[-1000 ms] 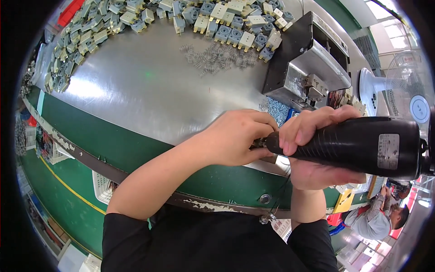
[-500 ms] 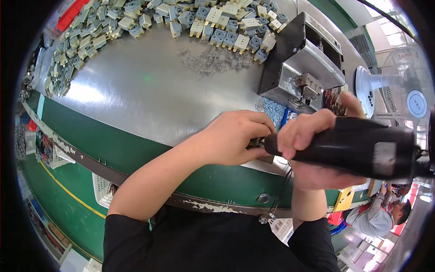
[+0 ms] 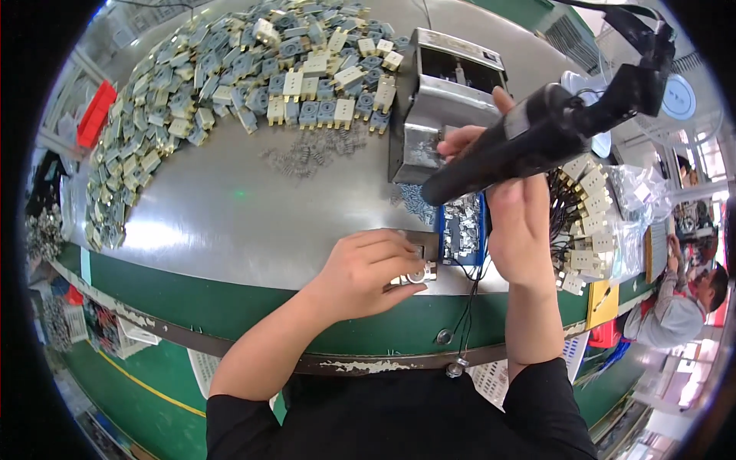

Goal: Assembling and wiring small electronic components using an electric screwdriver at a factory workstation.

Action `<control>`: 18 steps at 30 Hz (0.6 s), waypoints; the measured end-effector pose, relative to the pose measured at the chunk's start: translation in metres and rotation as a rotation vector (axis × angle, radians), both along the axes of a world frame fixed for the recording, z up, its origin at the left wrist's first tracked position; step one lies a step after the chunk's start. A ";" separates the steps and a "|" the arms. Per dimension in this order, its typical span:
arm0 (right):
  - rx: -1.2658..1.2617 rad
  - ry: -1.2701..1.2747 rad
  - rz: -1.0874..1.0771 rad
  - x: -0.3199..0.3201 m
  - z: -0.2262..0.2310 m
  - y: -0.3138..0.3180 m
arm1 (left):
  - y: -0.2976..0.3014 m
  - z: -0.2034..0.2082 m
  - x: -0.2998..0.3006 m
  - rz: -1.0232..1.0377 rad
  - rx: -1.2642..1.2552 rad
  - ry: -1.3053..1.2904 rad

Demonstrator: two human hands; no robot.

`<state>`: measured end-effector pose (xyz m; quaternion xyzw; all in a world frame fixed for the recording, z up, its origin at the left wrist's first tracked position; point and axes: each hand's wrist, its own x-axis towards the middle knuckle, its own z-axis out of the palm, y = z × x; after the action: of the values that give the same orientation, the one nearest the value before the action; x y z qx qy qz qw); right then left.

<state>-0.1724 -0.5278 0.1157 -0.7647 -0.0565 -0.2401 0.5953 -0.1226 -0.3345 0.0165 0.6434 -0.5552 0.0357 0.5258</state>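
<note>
My left hand [image 3: 372, 268] is at the table's front edge, fingers curled over a small pale socket-like part [image 3: 416, 276] with a round centre. The fingers partly hide it, beside a dark metal block [image 3: 426, 244]. A black electric screwdriver [image 3: 498, 149] hangs from a jointed black arm [image 3: 636, 73], its nose pointing down and left. Behind the screwdriver is my right hand [image 3: 521, 222]. Its visible fingers stretch out and apart on the far side, not wrapped over the body. Beneath lies a blue-edged tray [image 3: 462, 230] of small metal pieces.
Many grey and beige sockets [image 3: 307, 84] are heaped at the back. Loose springs [image 3: 314, 149] and screws [image 3: 418, 203] lie nearer. A metal machine [image 3: 441, 100] stands behind the tray; corded plugs [image 3: 586, 222] are on the right. Another person [image 3: 682, 307] sits far right.
The screwdriver has come up and away from my left fingertips. My right fingers have gone from wrapped round it to stretched out. The view has shifted, showing the tray and corded plugs.
</note>
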 end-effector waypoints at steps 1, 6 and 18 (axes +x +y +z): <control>-0.120 0.054 0.060 -0.009 0.002 -0.008 | 0.001 -0.001 0.000 -0.009 0.007 -0.003; -0.316 0.128 -0.135 -0.057 -0.006 -0.020 | 0.002 -0.003 -0.003 -0.014 0.048 0.063; -0.630 0.239 0.074 -0.081 -0.030 0.004 | 0.004 0.001 -0.007 0.120 -0.024 -0.091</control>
<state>-0.2539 -0.5242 0.0858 -0.9312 -0.0856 -0.0977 0.3407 -0.1297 -0.3301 0.0174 0.6669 -0.5384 0.1032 0.5047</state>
